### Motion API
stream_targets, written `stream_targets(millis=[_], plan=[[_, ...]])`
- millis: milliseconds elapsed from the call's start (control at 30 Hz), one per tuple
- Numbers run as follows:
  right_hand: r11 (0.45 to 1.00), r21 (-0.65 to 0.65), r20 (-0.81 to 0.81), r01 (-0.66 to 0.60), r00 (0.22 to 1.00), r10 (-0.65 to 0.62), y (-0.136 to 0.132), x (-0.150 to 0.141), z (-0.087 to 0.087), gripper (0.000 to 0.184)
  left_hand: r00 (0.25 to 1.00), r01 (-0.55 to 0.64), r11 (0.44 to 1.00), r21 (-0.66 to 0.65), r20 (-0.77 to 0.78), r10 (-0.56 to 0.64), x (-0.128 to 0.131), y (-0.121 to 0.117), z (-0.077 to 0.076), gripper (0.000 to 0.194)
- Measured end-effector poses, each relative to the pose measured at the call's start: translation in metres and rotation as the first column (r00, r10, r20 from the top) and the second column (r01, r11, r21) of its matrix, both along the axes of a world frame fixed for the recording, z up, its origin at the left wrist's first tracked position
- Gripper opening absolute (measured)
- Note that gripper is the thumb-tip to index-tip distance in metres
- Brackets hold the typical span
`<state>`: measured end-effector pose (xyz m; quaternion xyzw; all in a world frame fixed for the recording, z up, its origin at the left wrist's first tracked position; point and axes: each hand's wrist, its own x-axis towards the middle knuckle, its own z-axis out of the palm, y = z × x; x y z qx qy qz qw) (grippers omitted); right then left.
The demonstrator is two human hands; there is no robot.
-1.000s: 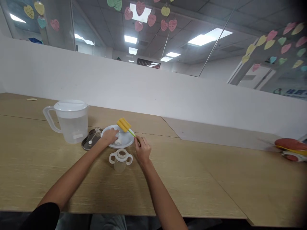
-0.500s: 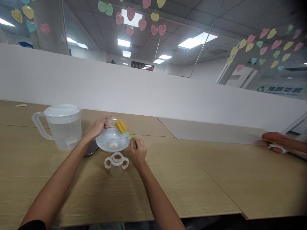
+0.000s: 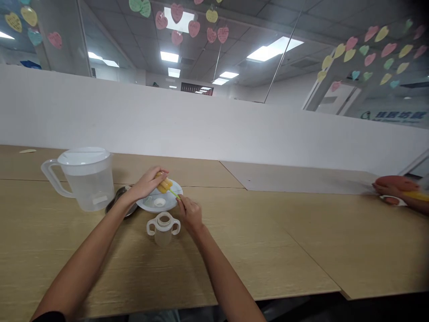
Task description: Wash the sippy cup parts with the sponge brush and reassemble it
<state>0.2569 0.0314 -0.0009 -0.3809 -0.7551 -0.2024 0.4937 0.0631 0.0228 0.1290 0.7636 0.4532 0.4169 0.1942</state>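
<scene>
My left hand [image 3: 146, 184] grips a small clear plastic bottle [image 3: 161, 180], mostly hidden by my fingers, above a white plate [image 3: 169, 201]. The yellow sponge head of a bottle brush [image 3: 164, 185] sits at the bottle's mouth and looks pushed inside. My right hand [image 3: 189, 213] holds the brush's thin green handle [image 3: 174, 193] near its end. A white ring [image 3: 160, 202] lies on the plate. Just below my hands stands a two-handled clear sippy cup [image 3: 163, 229].
A lidded plastic jug [image 3: 85, 181] holding clear liquid stands left of my hands, with a metal lid [image 3: 119, 197] partly behind my left forearm. At the far right, a co-worker's hand [image 3: 390, 193] holds an orange and yellow object on the same wooden table [image 3: 268, 237].
The sponge head has gone from beside the clear bottle to into its mouth. Both hands have moved closer together and lower over the plate.
</scene>
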Motion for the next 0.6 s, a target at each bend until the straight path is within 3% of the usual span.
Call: stream_targets(millis=[133,200,267,333,433,600], plan=[[0.994,-0.065,-0.004,0.084,0.996,-0.084,0.001,0.001,-0.002,0.044,0.957,0.273,0.962,-0.025,0.109,-0.269,-0.003,-0.011,0.009,0.056],[0.993,-0.077,-0.005,0.091,0.996,-0.092,0.001,0.002,-0.003,0.045,0.938,0.318,0.948,-0.012,0.146,-0.313,-0.004,-0.015,0.012,0.061],[0.993,-0.081,-0.013,0.086,0.996,-0.087,0.001,0.002,-0.003,0.046,0.967,0.232,0.973,-0.018,0.115,-0.228,-0.002,-0.016,0.014,0.057],[0.994,-0.077,-0.018,0.084,0.996,-0.085,0.0,0.003,-0.003,0.048,0.999,0.05,0.998,-0.032,0.021,-0.049,0.001,-0.015,0.013,0.05],[0.994,-0.079,-0.041,0.081,0.996,-0.085,0.001,0.003,-0.003,0.049,0.983,-0.161,0.987,0.001,-0.093,0.16,0.002,-0.011,0.01,0.051],[0.987,-0.107,-0.152,0.118,0.979,-0.133,0.002,0.004,-0.001,0.05,0.944,-0.28,0.912,0.3,-0.083,0.318,-0.017,-0.004,0.011,0.048]])
